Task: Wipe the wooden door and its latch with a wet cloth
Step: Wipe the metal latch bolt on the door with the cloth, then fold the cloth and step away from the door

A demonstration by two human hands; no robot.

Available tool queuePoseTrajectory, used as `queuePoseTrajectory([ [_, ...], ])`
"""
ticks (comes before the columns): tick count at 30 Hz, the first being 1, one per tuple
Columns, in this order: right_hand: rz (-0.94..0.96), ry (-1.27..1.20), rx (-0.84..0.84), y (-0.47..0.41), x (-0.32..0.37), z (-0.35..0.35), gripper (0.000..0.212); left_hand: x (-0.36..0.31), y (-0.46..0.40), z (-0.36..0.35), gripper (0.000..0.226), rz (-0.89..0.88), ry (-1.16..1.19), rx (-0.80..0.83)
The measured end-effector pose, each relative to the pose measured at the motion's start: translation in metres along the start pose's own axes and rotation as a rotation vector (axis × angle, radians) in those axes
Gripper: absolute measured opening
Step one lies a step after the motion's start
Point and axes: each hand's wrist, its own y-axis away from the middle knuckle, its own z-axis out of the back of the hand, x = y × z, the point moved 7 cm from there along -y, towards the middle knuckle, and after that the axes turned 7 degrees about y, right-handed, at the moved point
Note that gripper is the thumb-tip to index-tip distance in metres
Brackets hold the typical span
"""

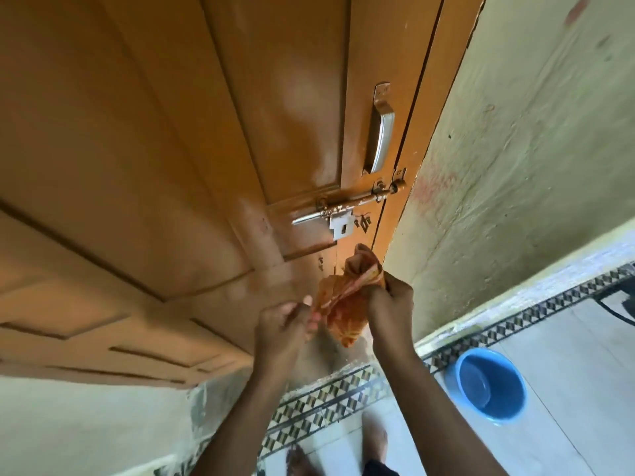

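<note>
Right hand [390, 297] is gripping the top bunch of the cloth [343, 304], fingers curled round it, holding it up just below the latch [347, 207]. Left hand [285, 324] is pinching the cloth's lower left edge between thumb and fingertips, pulling it sideways. Looks like refolding or spreading the rag for a fresh face before wiping, that's a guess. Cloth is orange-red, patterned, hanging between both hands in front of the wooden door [171, 132], near its right edge; can't tell whether it's touching the wood.

Latch is a sliding bolt with a white hasp plate hanging under it, bolt running across to the frame side. Metal pull handle [379, 132] is sitting just above it. Door panel around the latch is showing lighter glossy patches, possibly damp, not certain.

Blue bucket [488, 386] is standing on the tiled floor [567, 355] to the right, near enough for re-wetting, apparently with some water in it. Greenish wall [515, 149] is flanking the door frame. Bare feet are showing at the bottom edge.
</note>
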Motion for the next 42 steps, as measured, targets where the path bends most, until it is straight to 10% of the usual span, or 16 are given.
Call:
queuePoseTrajectory([
  [6,-0.277,0.458,0.307,0.013,-0.025,0.016,0.033,0.025,0.071,-0.002,0.040,-0.083,-0.085,-0.050],
  [15,-0.200,0.587,0.311,0.013,-0.034,0.040,0.022,0.033,0.093,-0.047,0.032,-0.060,-0.122,0.067],
  [24,0.497,1.005,0.497,0.031,0.006,0.036,0.032,0.035,0.085,-0.095,0.052,0.560,0.757,0.105],
  [30,0.713,0.795,0.618,0.034,0.009,0.050,0.050,0.013,0.074,-0.094,0.022,0.420,0.792,0.126],
  [33,0.476,0.346,0.667,0.023,-0.001,0.076,0.050,0.015,0.074,-0.092,0.028,0.381,0.711,0.071],
  [38,0.066,0.146,0.117,-0.005,-0.026,0.115,0.033,0.010,0.078,-0.092,0.052,0.389,0.809,0.039],
  [42,-0.444,-0.273,0.421,-0.006,-0.052,0.094,0.042,0.003,0.077,-0.095,0.068,0.317,0.819,0.078],
])
